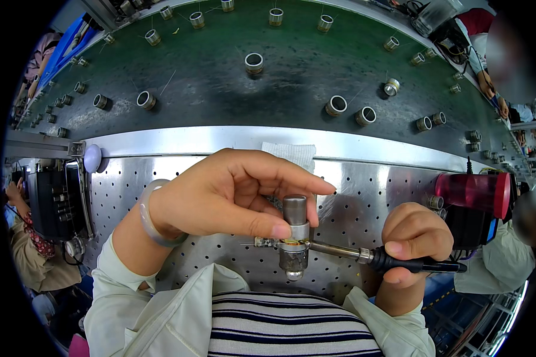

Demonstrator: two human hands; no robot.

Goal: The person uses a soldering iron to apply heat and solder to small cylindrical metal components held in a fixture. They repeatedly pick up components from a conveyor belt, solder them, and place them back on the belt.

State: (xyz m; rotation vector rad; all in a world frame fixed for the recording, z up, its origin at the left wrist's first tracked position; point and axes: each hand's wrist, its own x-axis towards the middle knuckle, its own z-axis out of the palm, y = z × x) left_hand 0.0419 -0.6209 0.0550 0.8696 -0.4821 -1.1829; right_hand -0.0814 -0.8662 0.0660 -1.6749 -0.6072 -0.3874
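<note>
The left hand (226,193) was held over the perforated metal worktop (363,202), its grip clamped on a small metal cylinder (295,235): thumb and fingers pinched the upper part of the upright piece, which hung just above the person's striped shirt (292,324). A little circuit board (267,242) with copper-coloured windings sat against the cylinder's middle. The right hand (414,241) had its grip closed round the black handle of a soldering iron (393,260), whose metal shaft ran leftward so that the tip met the cylinder at the level of the board. A pale bangle (152,217) circled the left wrist. Beyond the worktop ran a green conveyor belt (220,89) scattered with many short metal rings (254,62), well apart from the hands. A red cylindrical container (473,191) stood to the right, near the right hand, and a folded white cloth (292,153) lay on the belt's metal edge behind the left hand.
</note>
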